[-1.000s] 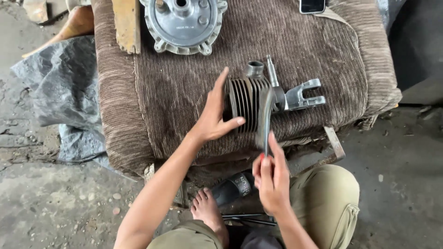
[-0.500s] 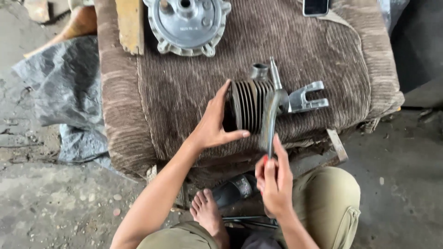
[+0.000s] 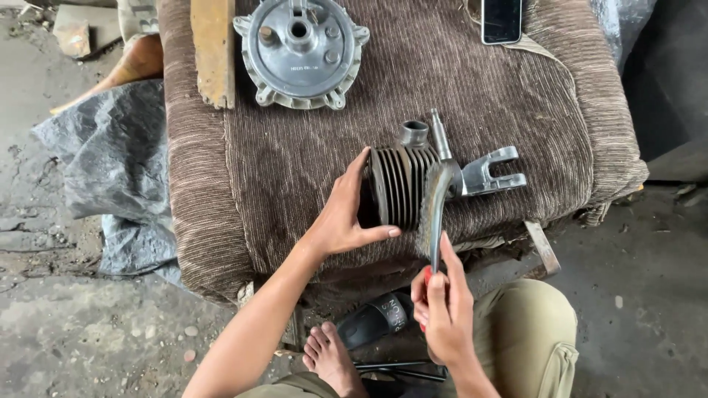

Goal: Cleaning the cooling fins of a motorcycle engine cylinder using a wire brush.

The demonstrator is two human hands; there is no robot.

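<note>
nearest me, my right hand (image 3: 442, 313) is closed round a wire brush (image 3: 431, 214) handle, bristles against the finned engine cylinder (image 3: 402, 188). my left hand (image 3: 343, 217) is spread wide, bracing its open end. the cylinder lies on a brown ribbed cushion (image 3: 295, 162), below the round cover (image 3: 299, 51). judged heavy, rigid, fins sharp; grip at the ends. bore hidden.
</note>
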